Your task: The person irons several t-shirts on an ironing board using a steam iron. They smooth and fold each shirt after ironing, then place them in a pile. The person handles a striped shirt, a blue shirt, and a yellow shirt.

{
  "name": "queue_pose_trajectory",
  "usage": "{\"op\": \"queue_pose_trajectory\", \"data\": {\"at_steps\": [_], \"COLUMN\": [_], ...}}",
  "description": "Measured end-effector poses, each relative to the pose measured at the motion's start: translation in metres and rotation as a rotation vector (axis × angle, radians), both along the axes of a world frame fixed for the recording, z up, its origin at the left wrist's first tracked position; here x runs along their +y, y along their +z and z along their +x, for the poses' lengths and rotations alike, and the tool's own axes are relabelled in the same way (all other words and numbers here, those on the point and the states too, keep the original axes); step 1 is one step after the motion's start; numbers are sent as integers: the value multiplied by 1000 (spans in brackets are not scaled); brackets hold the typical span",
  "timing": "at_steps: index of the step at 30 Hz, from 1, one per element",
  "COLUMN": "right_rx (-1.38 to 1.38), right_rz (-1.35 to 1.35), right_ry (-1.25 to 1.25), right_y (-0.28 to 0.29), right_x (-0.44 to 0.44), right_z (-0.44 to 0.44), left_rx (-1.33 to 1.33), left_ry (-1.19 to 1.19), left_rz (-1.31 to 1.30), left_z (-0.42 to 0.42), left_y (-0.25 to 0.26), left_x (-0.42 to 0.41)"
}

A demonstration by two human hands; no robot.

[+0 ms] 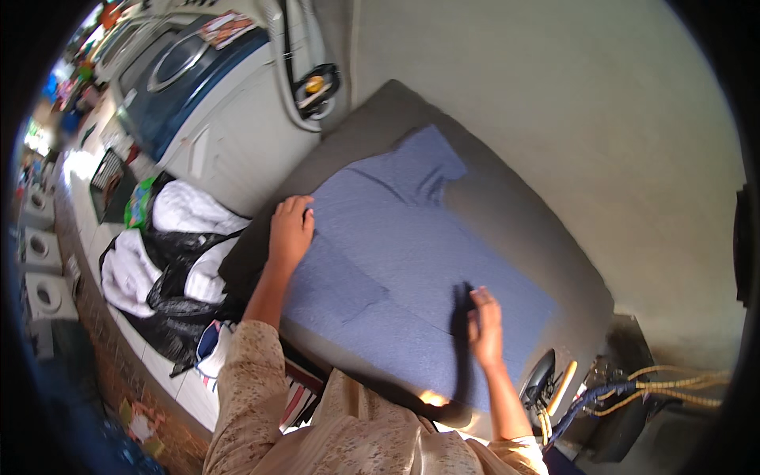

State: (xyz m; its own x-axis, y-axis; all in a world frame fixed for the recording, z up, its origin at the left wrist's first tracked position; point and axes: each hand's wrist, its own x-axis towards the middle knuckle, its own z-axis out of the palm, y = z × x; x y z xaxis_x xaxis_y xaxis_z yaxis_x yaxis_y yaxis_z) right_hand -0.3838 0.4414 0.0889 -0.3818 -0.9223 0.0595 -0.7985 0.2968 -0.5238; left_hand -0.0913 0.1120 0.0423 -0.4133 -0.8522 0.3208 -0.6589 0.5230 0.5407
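A blue short-sleeved garment (404,255) lies spread on a dark grey padded table (504,202), one sleeve pointing to the far side and a few creases near it. At the garment's left edge rests my left hand (291,228), fingers slightly bent; whether they pinch the cloth cannot be told. My right hand (487,326) is over the lower right part of the garment, fingers partly curled and its shadow falling beside it. Nothing shows in that hand. At the table's near right corner stands an iron (539,380), its hose and cord running off to the right.
A washing machine (237,130) stands beyond the table's left edge. Black plastic bags (178,297) with white fabric (193,208) lie on the tiled floor at the left. A wall (564,119) borders the far right side. Yellowish hoses (677,380) run beside the iron.
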Motion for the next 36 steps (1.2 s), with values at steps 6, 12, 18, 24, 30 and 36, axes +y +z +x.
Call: {"op": "queue_pose_trajectory", "data": {"at_steps": [6, 12, 18, 24, 30, 36], "right_rx": [531, 468, 381, 191, -67, -610], "right_rz": [209, 345, 217, 470, 546, 46], "right_ry": [-299, -165, -199, -214, -164, -184], "right_y": [-49, -19, 62, 72, 62, 17], "right_x": [84, 86, 135, 211, 167, -35], "right_z": [-177, -197, -162, -81, -33, 63], "left_rx": [-175, -66, 62, -287, -347, -363], "left_ry": [-38, -253, -552, -637, -431, -210], "left_rz": [237, 712, 992, 827, 912, 883], "left_z": [-114, -160, -87, 51, 103, 61], "left_y": [-16, -34, 80, 103, 31, 39], "left_x": [-84, -142, -133, -62, -5, 1]}}
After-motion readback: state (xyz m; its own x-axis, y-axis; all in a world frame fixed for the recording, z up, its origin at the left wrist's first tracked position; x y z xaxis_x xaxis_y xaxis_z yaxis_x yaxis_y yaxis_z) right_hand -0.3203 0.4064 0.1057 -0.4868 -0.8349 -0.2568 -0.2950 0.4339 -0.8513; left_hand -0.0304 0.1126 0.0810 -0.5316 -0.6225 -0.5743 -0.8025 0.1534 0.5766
